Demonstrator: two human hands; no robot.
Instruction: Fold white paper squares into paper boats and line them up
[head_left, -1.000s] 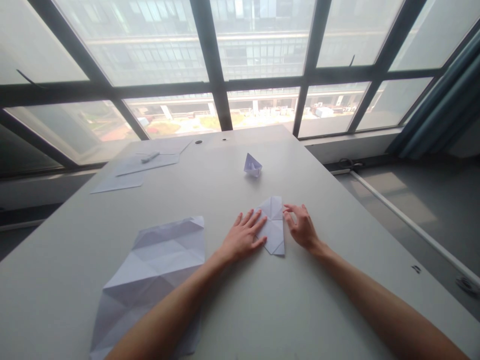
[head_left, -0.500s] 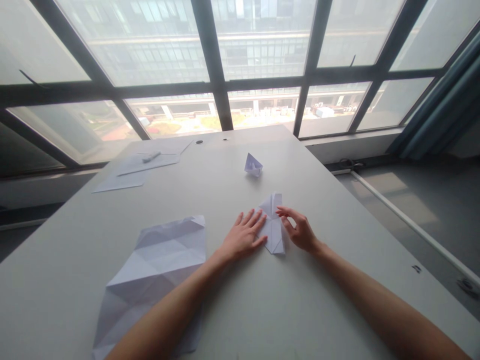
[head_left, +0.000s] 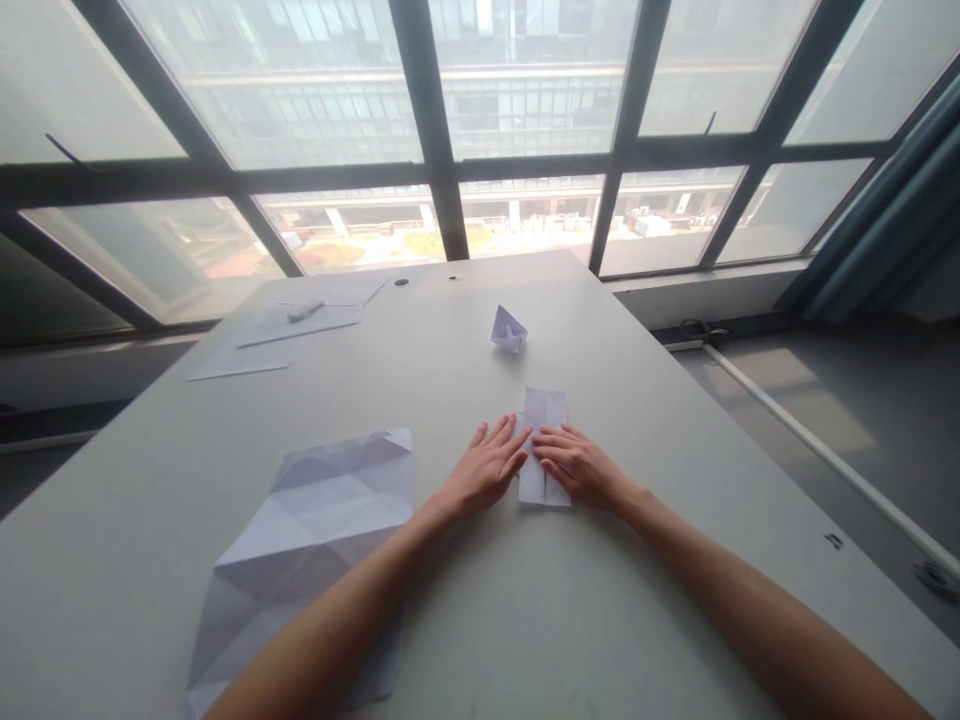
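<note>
A small folded white paper [head_left: 544, 410] lies on the grey table [head_left: 525, 620] in front of me, now a narrow upright rectangle. My left hand [head_left: 487, 468] rests flat at its left edge with fingers spread. Flat on the paper's lower half lies my right hand [head_left: 576, 465], its fingers stretched out and pointing left. Neither hand grips anything. A small finished paper boat [head_left: 508, 330] stands farther back on the table.
A large creased sheet of paper [head_left: 315, 540] lies at the near left, under my left forearm. At the far left corner are more flat sheets [head_left: 247, 355] with a pen-like object [head_left: 306, 310] on them. Windows run behind the table; floor and a curtain are to the right.
My right hand has folded the paper's right flap over to the left and now presses it flat. The paper went from a wide pointed shape to a narrow rectangle. My left hand stayed put.
</note>
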